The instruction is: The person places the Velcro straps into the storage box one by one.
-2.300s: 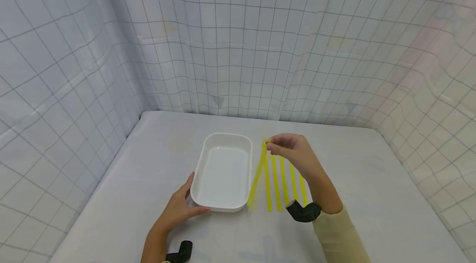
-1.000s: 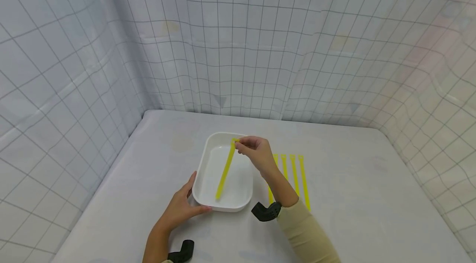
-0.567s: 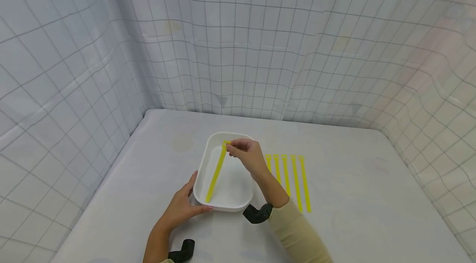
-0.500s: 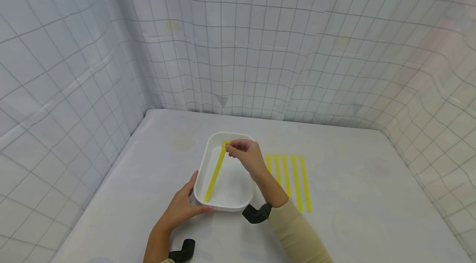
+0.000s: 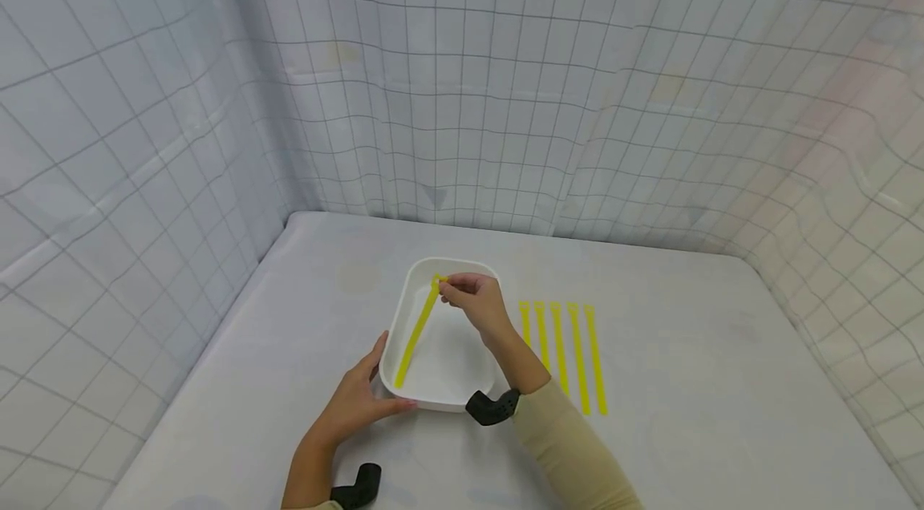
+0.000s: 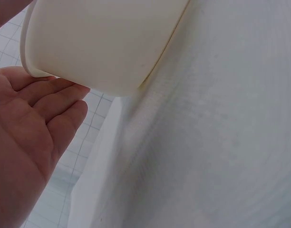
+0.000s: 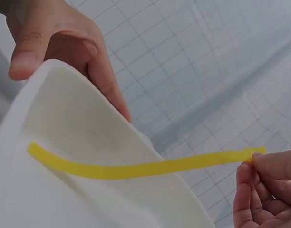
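In the head view, my right hand (image 5: 476, 303) is above the far part of a white rectangular tray (image 5: 433, 402). It pinches the tabbed upper end of a flat yellow strip (image 5: 416, 333) between thumb and fingers. The strip slants down, its lower end inside the tray near the near-left corner. From the right wrist, the same strip (image 7: 112, 172) bows gently, its far end low against the tray's inner side. My left hand (image 5: 354, 402) rests around the tray's near-left corner, thumb along the near side. The left wrist view shows its fairly straight fingers (image 6: 60, 102) touching the rim.
Several matching yellow strips (image 5: 577, 358) lie side by side on the white-covered table (image 5: 686, 350), right of the tray; my right forearm partly covers them. White gridded curtains (image 5: 469, 93) enclose the back and sides. Each wrist bears a black camera mount (image 5: 493, 407).
My right hand has lifted a yellow strip from the row and carried it left over the tray. During the last half second it has barely moved. My left hand has stayed at the corner.
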`<state>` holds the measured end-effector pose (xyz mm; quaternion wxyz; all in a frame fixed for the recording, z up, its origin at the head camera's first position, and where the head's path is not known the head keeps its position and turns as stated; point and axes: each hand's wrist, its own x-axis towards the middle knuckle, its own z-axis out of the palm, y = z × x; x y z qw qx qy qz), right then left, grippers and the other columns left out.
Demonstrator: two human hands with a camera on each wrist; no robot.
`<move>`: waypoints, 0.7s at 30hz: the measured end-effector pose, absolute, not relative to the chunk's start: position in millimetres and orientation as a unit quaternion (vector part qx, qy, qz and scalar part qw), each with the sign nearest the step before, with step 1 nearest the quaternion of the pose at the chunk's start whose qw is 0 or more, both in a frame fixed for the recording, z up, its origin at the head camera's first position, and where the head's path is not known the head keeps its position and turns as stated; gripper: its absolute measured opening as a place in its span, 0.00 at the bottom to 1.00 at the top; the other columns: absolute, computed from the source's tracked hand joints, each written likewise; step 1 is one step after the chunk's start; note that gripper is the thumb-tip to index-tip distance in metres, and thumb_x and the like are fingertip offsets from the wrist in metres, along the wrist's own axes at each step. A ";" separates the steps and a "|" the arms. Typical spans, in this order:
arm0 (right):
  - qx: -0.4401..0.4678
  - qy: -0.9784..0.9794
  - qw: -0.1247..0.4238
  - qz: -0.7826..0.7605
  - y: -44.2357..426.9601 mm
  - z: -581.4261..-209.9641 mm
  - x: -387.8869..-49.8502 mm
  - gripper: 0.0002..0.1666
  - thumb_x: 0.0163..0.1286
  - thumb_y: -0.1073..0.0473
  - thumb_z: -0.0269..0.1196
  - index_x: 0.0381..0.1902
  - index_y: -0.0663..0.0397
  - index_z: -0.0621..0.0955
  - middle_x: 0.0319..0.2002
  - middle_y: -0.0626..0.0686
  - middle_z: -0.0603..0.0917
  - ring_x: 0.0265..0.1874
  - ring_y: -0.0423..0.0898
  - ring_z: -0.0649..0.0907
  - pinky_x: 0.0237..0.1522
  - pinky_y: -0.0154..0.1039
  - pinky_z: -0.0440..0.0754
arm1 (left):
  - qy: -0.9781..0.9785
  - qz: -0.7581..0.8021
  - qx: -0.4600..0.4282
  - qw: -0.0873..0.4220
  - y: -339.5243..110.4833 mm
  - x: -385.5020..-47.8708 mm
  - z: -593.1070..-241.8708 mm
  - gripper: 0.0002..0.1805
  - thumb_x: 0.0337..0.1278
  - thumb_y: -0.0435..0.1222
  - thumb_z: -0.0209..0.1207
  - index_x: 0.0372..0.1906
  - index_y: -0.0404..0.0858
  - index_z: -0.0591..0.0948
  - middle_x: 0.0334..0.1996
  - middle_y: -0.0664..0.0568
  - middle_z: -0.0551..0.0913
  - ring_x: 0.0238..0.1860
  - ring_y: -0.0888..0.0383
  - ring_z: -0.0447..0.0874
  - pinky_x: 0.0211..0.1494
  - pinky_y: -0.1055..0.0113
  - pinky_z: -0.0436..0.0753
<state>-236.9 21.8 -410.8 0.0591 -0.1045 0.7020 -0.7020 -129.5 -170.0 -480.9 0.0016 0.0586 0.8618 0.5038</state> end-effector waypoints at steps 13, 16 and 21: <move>-0.071 0.715 0.074 -0.692 17.1 -425.1 -251.6 0.13 0.61 0.65 0.63 0.40 0.72 0.80 0.32 0.56 0.84 0.29 0.43 0.83 0.39 0.36 0.81 | 0.862 0.503 0.059 -0.005 -169.1 -130.1 -481.1 0.63 0.26 0.50 0.75 0.71 0.35 0.52 0.69 0.44 0.56 0.67 0.47 0.54 0.64 0.52 0.61; -0.063 0.715 0.080 -0.691 15.0 -427.0 -255.0 0.13 0.61 0.66 0.63 0.40 0.72 0.80 0.32 0.57 0.84 0.29 0.42 0.83 0.40 0.36 0.81 | 0.863 0.502 0.059 -0.006 -168.7 -130.3 -481.7 0.63 0.26 0.50 0.75 0.71 0.35 0.52 0.69 0.44 0.56 0.67 0.47 0.54 0.64 0.52 0.62; -0.059 0.716 0.083 -0.691 11.7 -430.3 -259.7 0.13 0.61 0.66 0.62 0.40 0.73 0.79 0.33 0.57 0.84 0.29 0.42 0.83 0.40 0.36 0.81 | 0.863 0.502 0.058 -0.006 -168.8 -129.6 -481.9 0.64 0.25 0.50 0.76 0.71 0.36 0.52 0.68 0.44 0.56 0.67 0.47 0.55 0.64 0.52 0.62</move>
